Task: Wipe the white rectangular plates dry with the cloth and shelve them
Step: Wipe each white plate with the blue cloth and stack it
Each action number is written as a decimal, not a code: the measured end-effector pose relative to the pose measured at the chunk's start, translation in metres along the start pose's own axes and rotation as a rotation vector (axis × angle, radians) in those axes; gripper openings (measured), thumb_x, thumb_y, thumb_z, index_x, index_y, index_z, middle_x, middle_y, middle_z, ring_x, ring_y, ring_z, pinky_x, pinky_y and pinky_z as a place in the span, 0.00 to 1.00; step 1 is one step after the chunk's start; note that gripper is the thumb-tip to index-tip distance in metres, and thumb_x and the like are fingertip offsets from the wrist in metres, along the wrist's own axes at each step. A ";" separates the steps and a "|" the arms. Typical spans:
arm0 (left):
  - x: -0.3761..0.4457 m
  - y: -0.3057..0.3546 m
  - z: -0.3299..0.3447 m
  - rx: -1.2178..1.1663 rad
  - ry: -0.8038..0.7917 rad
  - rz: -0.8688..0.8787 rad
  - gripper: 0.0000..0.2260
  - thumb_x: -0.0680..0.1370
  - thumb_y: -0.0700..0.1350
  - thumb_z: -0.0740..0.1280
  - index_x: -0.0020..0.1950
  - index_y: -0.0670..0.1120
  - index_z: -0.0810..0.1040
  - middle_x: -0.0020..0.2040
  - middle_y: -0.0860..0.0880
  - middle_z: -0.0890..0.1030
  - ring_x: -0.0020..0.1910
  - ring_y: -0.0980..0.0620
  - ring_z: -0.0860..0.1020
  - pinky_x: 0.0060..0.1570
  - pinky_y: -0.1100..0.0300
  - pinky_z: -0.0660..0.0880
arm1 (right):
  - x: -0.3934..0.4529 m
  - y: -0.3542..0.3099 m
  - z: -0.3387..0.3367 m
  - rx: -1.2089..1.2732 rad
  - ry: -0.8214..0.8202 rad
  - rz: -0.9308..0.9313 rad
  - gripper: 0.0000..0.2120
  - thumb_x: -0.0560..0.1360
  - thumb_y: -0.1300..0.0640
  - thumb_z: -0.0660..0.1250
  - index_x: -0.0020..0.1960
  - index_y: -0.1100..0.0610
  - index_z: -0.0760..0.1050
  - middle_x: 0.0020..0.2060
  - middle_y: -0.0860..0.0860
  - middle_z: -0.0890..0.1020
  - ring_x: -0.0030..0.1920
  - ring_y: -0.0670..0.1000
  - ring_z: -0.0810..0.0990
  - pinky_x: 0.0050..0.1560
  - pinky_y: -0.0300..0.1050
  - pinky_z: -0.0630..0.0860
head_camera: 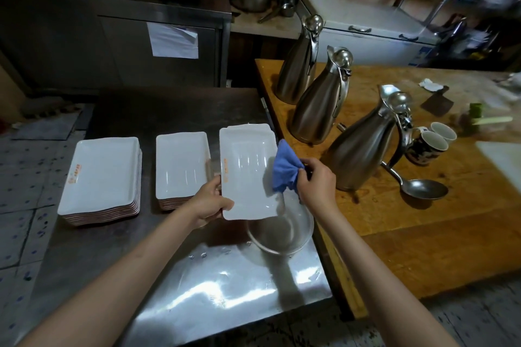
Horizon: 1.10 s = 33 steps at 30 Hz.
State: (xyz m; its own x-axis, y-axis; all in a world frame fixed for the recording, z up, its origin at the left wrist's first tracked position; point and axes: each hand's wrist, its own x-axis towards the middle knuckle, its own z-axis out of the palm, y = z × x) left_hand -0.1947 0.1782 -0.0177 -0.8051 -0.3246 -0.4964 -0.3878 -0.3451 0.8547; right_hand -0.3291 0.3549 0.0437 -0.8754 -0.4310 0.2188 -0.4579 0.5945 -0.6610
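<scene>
White rect. plate point(248, 175) w/ orange mark near its left edge; blue cloth point(283, 169). White plate stacks point(103, 177) w/ reddish-brown undersides, orange print on leftmost. Silver steel table point(211, 290); orange-brown wood counter point(423, 234). Silver jugs point(318, 110). Mugs point(428, 146): dark patterned outside, white inside.

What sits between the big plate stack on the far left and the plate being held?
In the head view, a second, narrower stack of white plates stands between the large stack and the held plate, by the left hand.
</scene>
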 end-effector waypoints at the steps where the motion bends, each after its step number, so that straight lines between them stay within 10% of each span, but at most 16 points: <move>1: 0.001 -0.001 0.001 0.003 -0.003 -0.004 0.30 0.72 0.22 0.59 0.71 0.44 0.66 0.61 0.39 0.78 0.48 0.43 0.78 0.25 0.65 0.72 | 0.004 -0.002 0.001 -0.006 0.011 -0.013 0.12 0.76 0.65 0.61 0.57 0.60 0.78 0.48 0.53 0.82 0.44 0.47 0.77 0.43 0.28 0.69; 16: 0.003 -0.002 0.004 0.006 0.009 -0.038 0.28 0.75 0.28 0.64 0.70 0.51 0.66 0.60 0.46 0.79 0.60 0.41 0.77 0.63 0.40 0.69 | 0.018 -0.010 0.040 -0.216 -0.310 -0.328 0.11 0.72 0.66 0.64 0.52 0.63 0.81 0.44 0.61 0.80 0.44 0.60 0.77 0.45 0.49 0.74; 33: 0.001 0.000 0.009 -0.138 0.062 -0.015 0.29 0.75 0.25 0.61 0.72 0.45 0.66 0.62 0.42 0.76 0.60 0.41 0.76 0.54 0.48 0.78 | -0.022 0.020 0.035 -0.264 -0.516 -0.495 0.08 0.73 0.63 0.66 0.49 0.58 0.83 0.50 0.57 0.79 0.52 0.56 0.76 0.48 0.47 0.75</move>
State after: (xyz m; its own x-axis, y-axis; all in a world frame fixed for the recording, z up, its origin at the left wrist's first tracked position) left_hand -0.1990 0.1861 -0.0170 -0.7687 -0.3711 -0.5211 -0.3310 -0.4663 0.8204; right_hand -0.3132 0.3526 0.0008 -0.4046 -0.9137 0.0389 -0.8569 0.3639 -0.3650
